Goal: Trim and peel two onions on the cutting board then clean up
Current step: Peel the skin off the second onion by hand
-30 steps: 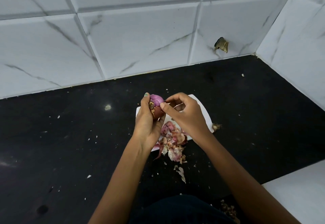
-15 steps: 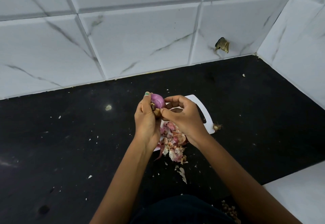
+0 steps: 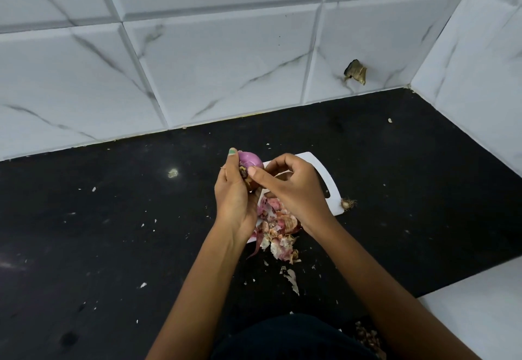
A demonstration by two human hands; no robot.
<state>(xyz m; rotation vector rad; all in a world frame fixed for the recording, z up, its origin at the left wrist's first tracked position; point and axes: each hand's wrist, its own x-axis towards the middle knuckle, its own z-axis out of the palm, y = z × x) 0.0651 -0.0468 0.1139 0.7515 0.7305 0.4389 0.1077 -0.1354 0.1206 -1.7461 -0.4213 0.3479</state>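
My left hand grips a small purple onion above the white cutting board, with the root end turned toward me. My right hand has its thumb and curled fingers pinching the brown skin at the onion's near side. Most of the onion's top is bare and glossy purple. A heap of pink and tan onion peels lies on the board's near end, under my wrists. Most of the board is hidden by my hands. No second onion and no knife are in view.
The black countertop is flecked with peel scraps. A cut root end lies just right of the board. White marble tile walls close the back and right. A white surface sits at the near right, more peels beside it.
Both hands lifted the onion slightly and turned it. My right thumb and fingers shifted onto the onion's near side, where the brown skin remains.
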